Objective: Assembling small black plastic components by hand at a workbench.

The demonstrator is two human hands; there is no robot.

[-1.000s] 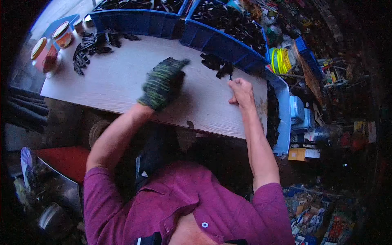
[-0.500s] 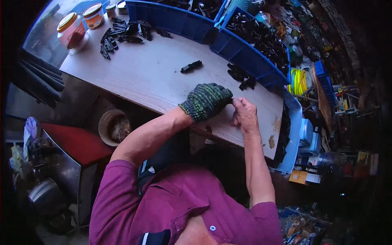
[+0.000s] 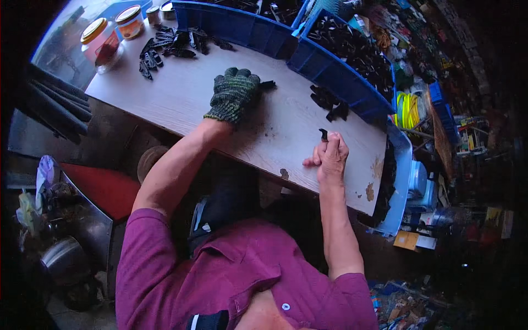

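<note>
My left hand [image 3: 234,93], in a dark green knitted glove, is at the middle of the table with its fingers curled. It closes over a black plastic part [image 3: 268,85], whose one end sticks out to the right of the glove; the rest is hidden under the hand. My bare right hand [image 3: 332,155] is nearer the table's front edge, to the right. Its fingers are closed round a small black curved piece [image 3: 323,134], whose hooked tip points up above the thumb. A few black parts [image 3: 328,103] lie beyond it, against the blue bins.
Blue bins [image 3: 242,34] full of black parts line the table's far side. A pile of black parts [image 3: 173,44] lies at the far left beside a lidded jar [image 3: 100,43]. A light blue tray [image 3: 404,170] stands at the right edge. The pale table [image 3: 181,91] has worn spots.
My hands have moved apart. My left hand went left and away from me, onto the black part on the table. My right hand shifted slightly nearer, and a black hooked tip now shows in it.
</note>
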